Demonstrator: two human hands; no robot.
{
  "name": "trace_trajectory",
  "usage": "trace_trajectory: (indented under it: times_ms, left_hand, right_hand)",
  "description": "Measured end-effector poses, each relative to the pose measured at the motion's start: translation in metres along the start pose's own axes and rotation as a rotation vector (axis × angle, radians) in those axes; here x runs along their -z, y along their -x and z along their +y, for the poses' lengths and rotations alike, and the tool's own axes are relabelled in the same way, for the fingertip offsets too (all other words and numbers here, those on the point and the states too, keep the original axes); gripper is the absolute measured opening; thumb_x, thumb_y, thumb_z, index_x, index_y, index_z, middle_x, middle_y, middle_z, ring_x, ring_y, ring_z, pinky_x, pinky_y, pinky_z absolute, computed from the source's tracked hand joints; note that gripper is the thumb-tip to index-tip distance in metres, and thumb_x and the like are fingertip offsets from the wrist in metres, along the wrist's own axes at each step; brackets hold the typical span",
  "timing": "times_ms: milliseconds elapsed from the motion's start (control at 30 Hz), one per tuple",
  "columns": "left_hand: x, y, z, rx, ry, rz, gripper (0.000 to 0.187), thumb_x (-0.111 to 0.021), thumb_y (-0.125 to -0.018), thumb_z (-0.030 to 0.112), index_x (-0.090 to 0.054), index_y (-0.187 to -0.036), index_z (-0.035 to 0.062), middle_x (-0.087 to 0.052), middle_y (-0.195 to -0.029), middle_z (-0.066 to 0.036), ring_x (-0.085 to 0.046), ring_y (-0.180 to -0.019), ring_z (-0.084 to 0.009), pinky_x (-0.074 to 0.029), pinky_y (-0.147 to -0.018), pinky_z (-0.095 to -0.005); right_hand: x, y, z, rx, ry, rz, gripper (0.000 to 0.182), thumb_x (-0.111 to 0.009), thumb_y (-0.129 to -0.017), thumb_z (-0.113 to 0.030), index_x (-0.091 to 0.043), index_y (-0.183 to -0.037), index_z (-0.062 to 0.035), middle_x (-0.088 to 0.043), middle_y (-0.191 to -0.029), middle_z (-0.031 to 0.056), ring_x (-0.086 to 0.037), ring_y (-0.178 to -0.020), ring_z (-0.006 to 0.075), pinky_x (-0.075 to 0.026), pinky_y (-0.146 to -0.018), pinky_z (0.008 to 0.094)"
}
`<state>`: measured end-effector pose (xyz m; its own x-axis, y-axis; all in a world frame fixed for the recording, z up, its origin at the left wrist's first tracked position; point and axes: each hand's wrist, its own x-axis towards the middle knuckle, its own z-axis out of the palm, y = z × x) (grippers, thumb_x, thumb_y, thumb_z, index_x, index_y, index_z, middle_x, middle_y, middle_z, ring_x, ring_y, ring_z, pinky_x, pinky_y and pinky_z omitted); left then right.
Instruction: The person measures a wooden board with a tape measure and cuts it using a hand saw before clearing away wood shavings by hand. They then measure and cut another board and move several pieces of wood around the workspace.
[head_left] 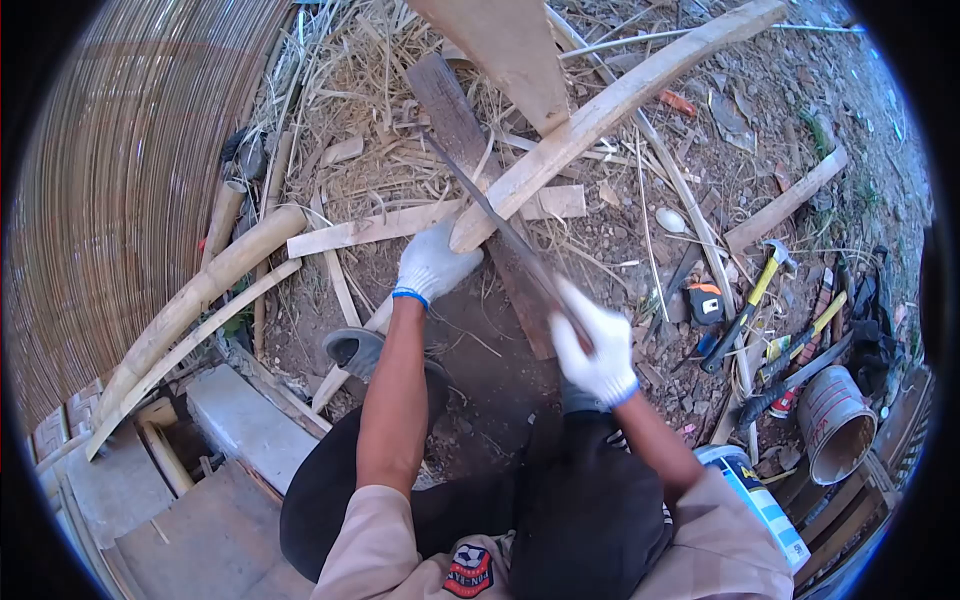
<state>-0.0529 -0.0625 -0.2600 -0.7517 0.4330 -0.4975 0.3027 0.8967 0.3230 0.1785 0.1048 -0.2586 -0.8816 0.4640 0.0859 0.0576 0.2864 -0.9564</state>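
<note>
My left hand (437, 262), in a white knit glove with a blue cuff, is closed round the near end of a long pale wooden piece (610, 115), which slants up to the right. In my gloved right hand (597, 345) is the handle of a machete (505, 232). Its long dark blade points up and left, crossing the wooden piece just beyond my left hand. Below this crossing lie a dark plank (450, 95) and a flat pale strip (385, 225) on the ground. A broad brown board (505, 55) comes down from the top edge to the wooden piece.
Shavings (350, 95) litter the ground ahead. At right lie a hammer (762, 285), a tape measure (705, 303) and a tipped bucket (838, 425). A paint tub (755, 495) stands by my right elbow. Bamboo poles (200, 290) lean at left beside a slatted screen (130, 180).
</note>
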Motion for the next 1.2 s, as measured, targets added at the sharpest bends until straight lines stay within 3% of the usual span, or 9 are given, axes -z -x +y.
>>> trace_trajectory:
  times_ms: [167, 267, 367, 433, 667, 833, 933, 1033, 1200]
  left_hand:
    - [-0.004, 0.001, 0.003, 0.042, -0.049, -0.015, 0.061, -0.07, -0.081, 0.039, -0.067, -0.133, 0.0085, -0.075, -0.114, -0.026, -0.07, -0.109, -0.0465, -0.057, -0.094, -0.0541]
    - [-0.01, 0.0, -0.003, 0.044, -0.018, 0.017, 0.059, -0.07, -0.082, 0.04, -0.068, -0.132, 0.0098, -0.075, -0.116, -0.026, -0.07, -0.11, -0.0465, -0.057, -0.095, -0.0534]
    - [-0.007, 0.002, -0.001, 0.024, 0.018, 0.022, 0.059, -0.071, -0.081, 0.041, -0.069, -0.132, 0.0094, -0.074, -0.117, -0.027, -0.07, -0.111, -0.046, -0.057, -0.096, -0.0524]
    - [-0.002, 0.001, -0.002, 0.014, 0.014, -0.009, 0.06, -0.071, -0.081, 0.041, -0.069, -0.132, 0.0093, -0.074, -0.118, -0.027, -0.07, -0.111, -0.0457, -0.056, -0.097, -0.0519]
    - [-0.001, 0.009, 0.0, 0.037, 0.028, -0.038, 0.057, -0.07, -0.08, 0.039, -0.069, -0.13, 0.0104, -0.074, -0.118, -0.026, -0.07, -0.112, -0.0446, -0.056, -0.097, -0.0519]
    - [-0.005, 0.001, -0.002, 0.047, 0.033, -0.033, 0.056, -0.071, -0.08, 0.039, -0.07, -0.127, 0.0089, -0.074, -0.116, -0.027, -0.07, -0.112, -0.0442, -0.056, -0.097, -0.0521]
    - [-0.003, 0.002, -0.003, 0.036, 0.028, -0.032, 0.054, -0.07, -0.08, 0.039, -0.07, -0.125, 0.0085, -0.074, -0.115, -0.027, -0.07, -0.112, -0.0441, -0.056, -0.096, -0.0523]
    - [-0.001, -0.001, -0.006, 0.009, 0.031, -0.068, 0.064, -0.074, -0.08, 0.038, -0.066, -0.134, 0.0053, -0.074, -0.115, -0.028, -0.07, -0.108, -0.0475, -0.055, -0.094, -0.0529]
    - [0.0, 0.006, 0.004, 0.033, 0.01, -0.028, 0.053, -0.069, -0.081, 0.039, -0.07, -0.125, 0.0088, -0.074, -0.114, -0.027, -0.07, -0.111, -0.0455, -0.056, -0.096, -0.053]
  right_hand:
    - [0.057, 0.067, -0.002, -0.034, 0.119, -0.076, 0.054, -0.071, -0.085, -0.003, -0.068, -0.138, 0.0009, -0.078, -0.091, 0.0225, -0.079, -0.074, 0.0318, -0.06, -0.069, 0.036]
    - [0.017, 0.009, -0.002, -0.124, 0.006, -0.072, 0.048, -0.071, -0.089, -0.003, -0.069, -0.137, -0.0005, -0.075, -0.083, 0.0208, -0.077, -0.068, 0.0285, -0.058, -0.064, 0.035]
    - [-0.041, -0.059, -0.005, -0.084, -0.068, 0.004, 0.042, -0.074, -0.094, -0.016, -0.071, -0.134, -0.0047, -0.071, -0.078, 0.0244, -0.075, -0.067, 0.0354, -0.057, -0.063, 0.0383]
    - [-0.046, -0.054, 0.002, 0.015, -0.059, 0.056, 0.042, -0.074, -0.094, -0.015, -0.071, -0.135, -0.0048, -0.071, -0.08, 0.0248, -0.076, -0.07, 0.0364, -0.058, -0.064, 0.0388]
    - [0.053, 0.063, -0.002, -0.071, 0.138, -0.094, 0.052, -0.07, -0.085, 0.0, -0.069, -0.137, 0.0018, -0.075, -0.081, 0.0187, -0.075, -0.063, 0.0253, -0.057, -0.062, 0.034]
    - [-0.012, -0.024, -0.003, -0.093, 0.028, -0.051, 0.05, -0.073, -0.091, -0.009, -0.068, -0.14, -0.0042, -0.076, -0.082, 0.019, -0.075, -0.065, 0.0299, -0.057, -0.062, 0.0358]
    - [-0.031, -0.04, 0.007, 0.062, -0.041, 0.03, 0.048, -0.073, -0.092, -0.011, -0.069, -0.139, -0.004, -0.076, -0.086, 0.0223, -0.078, -0.073, 0.0326, -0.059, -0.066, 0.0376]
    - [0.011, 0.004, -0.01, -0.039, 0.021, -0.05, 0.049, -0.073, -0.089, -0.007, -0.069, -0.138, -0.0017, -0.077, -0.087, 0.0221, -0.078, -0.072, 0.033, -0.059, -0.067, 0.0377]
    - [0.047, 0.057, -0.009, -0.08, 0.094, -0.069, 0.053, -0.072, -0.085, 0.0, -0.069, -0.138, -0.0005, -0.074, -0.08, 0.0178, -0.073, -0.063, 0.0278, -0.058, -0.064, 0.0358]
